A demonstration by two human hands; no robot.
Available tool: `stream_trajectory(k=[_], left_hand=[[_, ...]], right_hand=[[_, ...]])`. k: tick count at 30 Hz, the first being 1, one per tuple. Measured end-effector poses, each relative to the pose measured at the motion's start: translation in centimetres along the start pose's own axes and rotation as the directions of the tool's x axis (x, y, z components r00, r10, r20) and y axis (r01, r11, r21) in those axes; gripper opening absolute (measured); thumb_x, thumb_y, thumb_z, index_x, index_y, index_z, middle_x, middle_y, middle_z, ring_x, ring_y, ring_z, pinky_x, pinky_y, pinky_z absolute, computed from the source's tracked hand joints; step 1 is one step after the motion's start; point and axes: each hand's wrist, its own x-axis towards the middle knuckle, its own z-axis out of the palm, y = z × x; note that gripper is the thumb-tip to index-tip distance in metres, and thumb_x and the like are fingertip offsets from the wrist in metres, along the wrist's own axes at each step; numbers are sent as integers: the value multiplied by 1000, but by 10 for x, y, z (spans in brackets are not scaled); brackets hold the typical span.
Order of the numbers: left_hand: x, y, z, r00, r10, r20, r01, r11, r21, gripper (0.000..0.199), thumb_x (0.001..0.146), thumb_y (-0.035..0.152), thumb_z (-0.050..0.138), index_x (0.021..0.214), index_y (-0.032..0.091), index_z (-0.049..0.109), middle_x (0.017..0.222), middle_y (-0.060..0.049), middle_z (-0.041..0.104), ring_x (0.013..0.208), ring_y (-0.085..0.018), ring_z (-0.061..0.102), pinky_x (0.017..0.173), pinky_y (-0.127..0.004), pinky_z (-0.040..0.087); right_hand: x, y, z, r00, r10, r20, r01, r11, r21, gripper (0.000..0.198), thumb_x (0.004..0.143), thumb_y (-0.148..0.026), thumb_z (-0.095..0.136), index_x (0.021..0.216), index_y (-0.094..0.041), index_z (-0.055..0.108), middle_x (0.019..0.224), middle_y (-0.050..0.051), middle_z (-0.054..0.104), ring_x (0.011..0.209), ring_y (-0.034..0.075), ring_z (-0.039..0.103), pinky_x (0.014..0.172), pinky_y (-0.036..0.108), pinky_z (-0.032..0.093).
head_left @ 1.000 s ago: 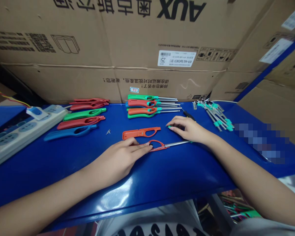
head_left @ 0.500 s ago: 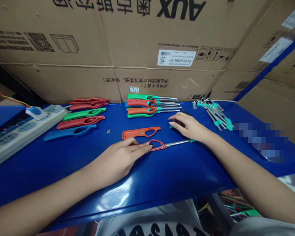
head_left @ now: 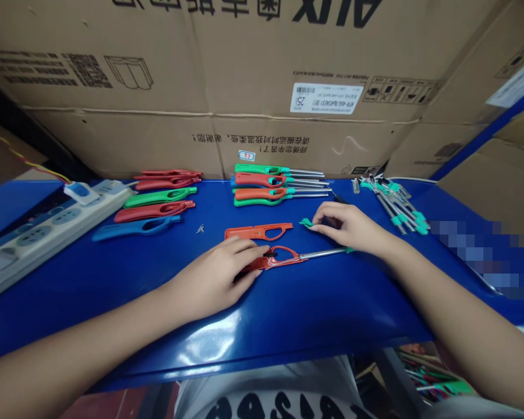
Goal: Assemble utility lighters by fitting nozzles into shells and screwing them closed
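Your left hand (head_left: 220,269) curls its fingers and thumb around the open orange lighter (head_left: 272,263) on the blue table (head_left: 297,314). Your right hand (head_left: 348,226) pinches a small green piece (head_left: 306,222). The orange cover (head_left: 250,231) isn't on yet; the stacked lighters (head_left: 255,179) look done.

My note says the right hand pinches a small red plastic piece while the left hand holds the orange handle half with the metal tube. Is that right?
One slip: in the head view, the small plastic piece pinched by the right hand is green, not red. The rest stands.
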Motion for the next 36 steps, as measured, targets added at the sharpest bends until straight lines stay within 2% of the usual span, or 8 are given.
stream_trajectory(k=[3,8,11,15,27,36], left_hand=[[1,1,1,1000,-11,2,11,1000,-19,36,100,22,52,135,20,60,121,-10,66,112,-24,63,99,-41,54],[1,3,2,999,-34,9,34,995,-89,27,101,19,52,124,20,64,114,-8,65,109,-22,61,98,-40,53],[1,3,3,998,-57,12,58,991,-118,23,100,18,53,120,20,64,116,-8,65,111,-22,61,99,-40,53],[2,3,4,997,-76,-13,75,994,-86,26,98,18,57,124,18,61,120,-9,65,114,-23,61,101,-42,52],[2,5,3,995,-99,11,100,990,-97,24,97,17,57,120,17,64,116,-10,64,110,-24,62,99,-42,53],[2,5,3,995,-101,8,102,989,-104,23,96,19,57,119,18,64,113,-9,62,108,-24,62,99,-42,52]], right_hand=[[2,-15,12,999,-48,-25,51,989,139,19,93,-37,65,91,-19,69,89,4,65,67,13,54,61,28,42],[0,-35,22,978,-185,100,152,951,270,11,93,-29,66,91,-19,70,94,5,66,87,16,64,81,30,50],[-1,-39,23,972,-209,109,173,948,268,9,95,-25,64,94,-19,70,96,5,67,91,16,65,84,31,51],[-1,-41,25,971,-208,117,173,951,257,8,94,-24,64,93,-20,71,95,6,68,90,17,66,84,32,52],[-1,-44,37,974,-208,86,182,954,239,11,96,-19,59,86,-18,65,87,4,67,82,15,63,76,27,49],[-3,-49,38,956,-260,134,255,966,52,14,100,-22,53,94,-19,66,96,6,67,88,18,64,78,30,50]])
